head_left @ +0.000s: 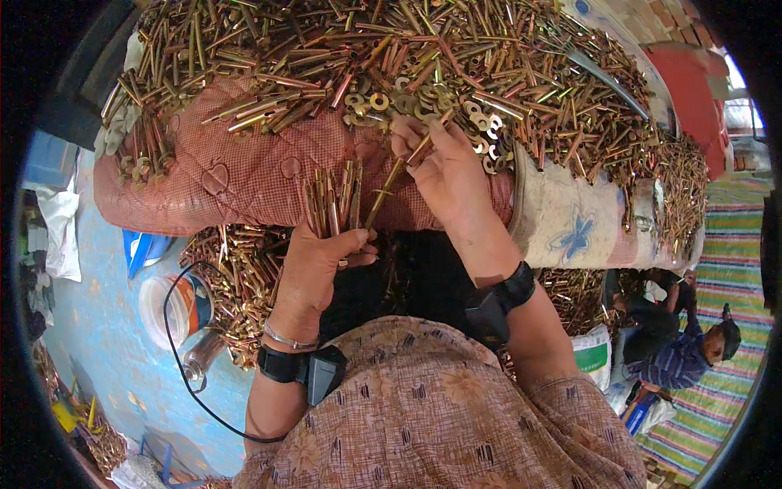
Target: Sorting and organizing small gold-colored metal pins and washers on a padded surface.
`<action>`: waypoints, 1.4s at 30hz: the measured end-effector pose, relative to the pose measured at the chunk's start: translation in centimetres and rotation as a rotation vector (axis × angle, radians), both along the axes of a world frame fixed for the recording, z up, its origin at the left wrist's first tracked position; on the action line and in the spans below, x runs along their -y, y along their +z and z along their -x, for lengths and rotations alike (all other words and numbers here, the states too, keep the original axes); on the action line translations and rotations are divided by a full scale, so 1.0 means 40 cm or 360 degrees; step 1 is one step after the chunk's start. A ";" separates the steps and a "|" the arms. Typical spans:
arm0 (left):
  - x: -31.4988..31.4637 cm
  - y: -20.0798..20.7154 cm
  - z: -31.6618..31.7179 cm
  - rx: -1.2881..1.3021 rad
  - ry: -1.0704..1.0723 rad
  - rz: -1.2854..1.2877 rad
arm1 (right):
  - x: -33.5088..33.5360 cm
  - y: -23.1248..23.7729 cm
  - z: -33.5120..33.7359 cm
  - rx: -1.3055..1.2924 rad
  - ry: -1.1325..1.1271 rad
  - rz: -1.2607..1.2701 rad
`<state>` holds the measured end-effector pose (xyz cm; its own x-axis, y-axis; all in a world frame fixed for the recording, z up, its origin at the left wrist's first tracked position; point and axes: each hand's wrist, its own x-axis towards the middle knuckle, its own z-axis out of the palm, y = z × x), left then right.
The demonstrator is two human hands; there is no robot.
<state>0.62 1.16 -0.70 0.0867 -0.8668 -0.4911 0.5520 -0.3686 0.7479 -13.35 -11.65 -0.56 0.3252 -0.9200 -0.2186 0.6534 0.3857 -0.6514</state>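
My left hand [326,253] is closed around a bundle of brass-coloured anchor bolts [327,200] that stand upright from the fist. A long thin bolt [388,183] with a washer partway along it slants up from the left fingertips toward my right hand [446,167]. Thumb and fingers of the right hand pinch a metal sleeve [420,149] at the bolt's upper end; whether the sleeve is on the bolt I cannot tell. Loose flat washers [379,101] lie just beyond the right hand. Past them spreads a big heap of metal sleeves [309,61].
A red checked quilted pad [236,183] lies under the work. More metal parts fill the space below it, by a white tub [163,314] and a black cable [173,350]. A person [672,354] sits at the right on a striped mat [737,244].
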 end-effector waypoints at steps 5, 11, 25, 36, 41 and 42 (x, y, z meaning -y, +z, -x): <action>-0.006 0.003 0.007 0.0001 -0.0050 0.0023 | -0.012 0.003 -0.001 0.0041 -0.0059 0.0023; -0.013 0.009 0.018 -0.0046 -0.0063 0.0017 | -0.047 0.032 -0.002 -0.0286 0.0043 0.0009; -0.045 0.027 0.062 -0.0343 0.0022 -0.0056 | -0.187 0.016 0.034 -0.0639 0.0346 0.0276; -0.020 -0.002 0.060 -0.0225 -0.0125 0.0035 | -0.231 -0.051 0.377 -0.1093 0.0653 0.0644; 0.008 0.020 0.071 0.0132 0.0083 0.0017 | -0.292 -0.218 0.605 -0.1524 0.0538 -0.0091; 0.015 0.016 0.069 0.0140 0.0073 0.0013 | -0.289 -0.239 0.622 -0.1698 0.0326 -0.0127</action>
<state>-2.16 0.57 -0.05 0.1689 -0.8649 -0.4726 0.5003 -0.3379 0.7972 -38.25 -0.10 -10.13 0.0782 -0.8407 -0.5358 -0.3153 0.4890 -0.8133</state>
